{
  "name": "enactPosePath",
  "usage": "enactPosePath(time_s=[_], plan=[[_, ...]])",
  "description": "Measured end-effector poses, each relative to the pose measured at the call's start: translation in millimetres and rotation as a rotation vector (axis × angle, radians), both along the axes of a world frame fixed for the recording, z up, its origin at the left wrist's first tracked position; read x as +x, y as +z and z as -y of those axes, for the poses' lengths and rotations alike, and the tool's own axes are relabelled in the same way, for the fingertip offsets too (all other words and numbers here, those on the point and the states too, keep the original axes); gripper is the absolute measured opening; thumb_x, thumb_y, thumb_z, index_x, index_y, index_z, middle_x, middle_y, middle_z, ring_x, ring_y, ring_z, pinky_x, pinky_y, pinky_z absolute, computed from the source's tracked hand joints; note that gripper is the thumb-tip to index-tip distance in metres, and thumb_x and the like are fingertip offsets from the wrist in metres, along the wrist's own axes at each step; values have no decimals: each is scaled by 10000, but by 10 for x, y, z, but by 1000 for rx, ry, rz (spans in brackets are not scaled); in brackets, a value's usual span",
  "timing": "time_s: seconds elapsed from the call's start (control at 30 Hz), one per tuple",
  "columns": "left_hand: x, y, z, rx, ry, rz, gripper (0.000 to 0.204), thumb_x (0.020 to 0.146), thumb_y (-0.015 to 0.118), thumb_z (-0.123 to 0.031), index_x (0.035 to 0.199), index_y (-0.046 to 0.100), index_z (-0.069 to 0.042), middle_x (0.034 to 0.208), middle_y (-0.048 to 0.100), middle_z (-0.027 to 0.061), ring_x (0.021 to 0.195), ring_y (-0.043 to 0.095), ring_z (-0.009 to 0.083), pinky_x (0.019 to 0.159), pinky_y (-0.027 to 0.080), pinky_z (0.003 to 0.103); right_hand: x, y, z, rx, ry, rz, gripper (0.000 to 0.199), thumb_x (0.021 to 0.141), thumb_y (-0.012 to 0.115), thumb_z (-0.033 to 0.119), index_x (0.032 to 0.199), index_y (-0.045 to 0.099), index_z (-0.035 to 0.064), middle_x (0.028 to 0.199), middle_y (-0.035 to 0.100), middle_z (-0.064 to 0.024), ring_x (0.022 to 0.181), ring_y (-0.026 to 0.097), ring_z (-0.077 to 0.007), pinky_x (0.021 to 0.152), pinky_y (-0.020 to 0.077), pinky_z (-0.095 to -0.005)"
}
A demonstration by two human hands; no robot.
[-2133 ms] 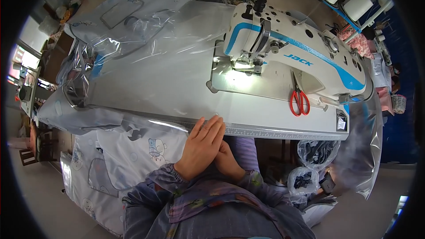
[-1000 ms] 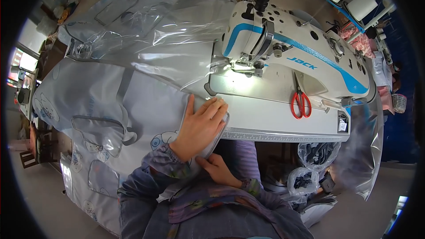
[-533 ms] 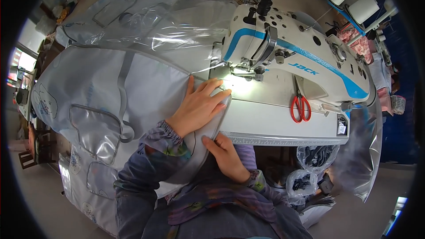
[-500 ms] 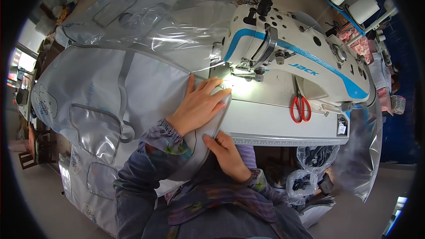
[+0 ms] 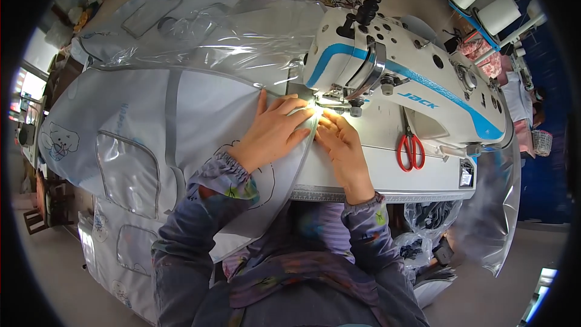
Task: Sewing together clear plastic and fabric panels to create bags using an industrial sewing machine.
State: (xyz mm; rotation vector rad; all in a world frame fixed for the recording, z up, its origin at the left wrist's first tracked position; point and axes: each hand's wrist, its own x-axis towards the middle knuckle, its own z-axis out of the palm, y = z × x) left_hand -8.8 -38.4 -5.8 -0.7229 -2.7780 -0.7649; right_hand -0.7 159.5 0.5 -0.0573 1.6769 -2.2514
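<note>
The left hand [image 5: 275,133] lay flat and open, fingers spread, pressing the grey fabric panel [image 5: 181,127] onto the machine bed; the right hand [image 5: 342,145] was likewise open, palm down, fingertips on the panel's edge, gripping nothing. Glare from the machine lamp washed out the fingertips and the needle area, so the presser foot was hard to make out. The panel's near edge ran from the needle toward the person, its bulk spreading left over the table edge. Red scissors [image 5: 411,148] lay just right, on the white-and-blue sewing machine [image 5: 411,79]. Clear plastic sheeting [image 5: 230,30] was heaped behind.
</note>
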Motion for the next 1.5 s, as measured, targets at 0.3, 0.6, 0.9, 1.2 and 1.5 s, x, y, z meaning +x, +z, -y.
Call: enactPosePath(time_s=[0.3,0.6,0.9,1.2,1.5], plan=[[-135,-9,-60,-29,47,-45,336,951,654,-275,1230,641,-88,1324,567,59,1352,485,283,1165,221,702,-191,-42,-76,201,50,-125,380,1028,541,35,1380,477,-91,1287,628,-158,1175,623,-179,1024,510,-289],[-266,-45,-170,4,120,-111,441,873,749,-303,1216,639,-48,1264,592,79,1258,539,295,1146,314,620,-264,-45,-338,375,-78,-205,237,1009,600,51,1203,621,-84,1133,700,-125,1062,675,-154,912,549,-270],[-458,-91,-173,-58,154,-128,499,819,797,-359,1177,662,-38,1255,597,96,1255,540,293,1144,355,566,-476,227,-434,730,-334,-590,116,877,694,0,969,694,-71,780,735,-128,670,704,-159,603,519,-279],[-363,-80,-163,12,115,-102,508,828,789,-376,1169,667,-19,1250,594,111,1260,538,325,1145,365,541,-442,305,-407,721,-283,-451,108,931,630,-2,974,692,-80,805,741,-99,732,706,-129,649,529,-249],[-448,-37,-130,-27,105,-50,608,828,774,-420,1247,616,-8,1293,557,163,1288,508,366,1162,341,541,139,818,-665,678,-260,-457,157,984,648,91,931,707,-44,817,727,-57,719,680,-102,641,520,-228]])
